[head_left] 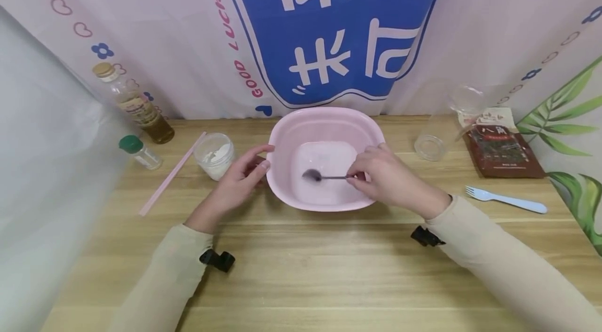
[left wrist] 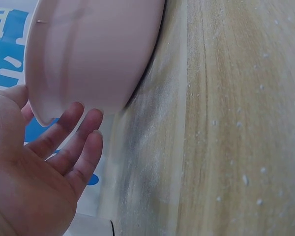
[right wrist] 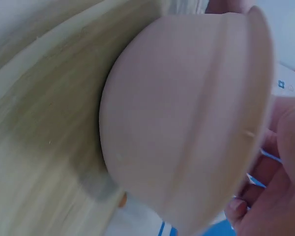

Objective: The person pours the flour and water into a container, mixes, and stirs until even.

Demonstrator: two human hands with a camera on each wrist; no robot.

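From the head view, the pink rounded plastic basin (head_left: pixel 324 133) sits at the middle of the light wooden desk (head_left: pixel 301 264), with a small dark metal spoon (head_left: pixel 317 176) lying inside it on a whitish bottom. The wrist views lose the inside entirely: the left wrist view shows only the basin's outer wall (left wrist: pixel 88 54) and white specks scattered over the desk, the right wrist view the basin's underside curve (right wrist: pixel 187 123).

The curtain behind reads "GOOD LUCK" in pink beside large white characters on blue. A dark red packet (head_left: pixel 500 146) carries characters too small to read.

The left hand (head_left: pixel 237 183) is relaxed, fingers fairly straight, fingertips touching the basin's left rim. The right hand (head_left: pixel 388 178) curls over the basin's right side, pinching the spoon's handle.
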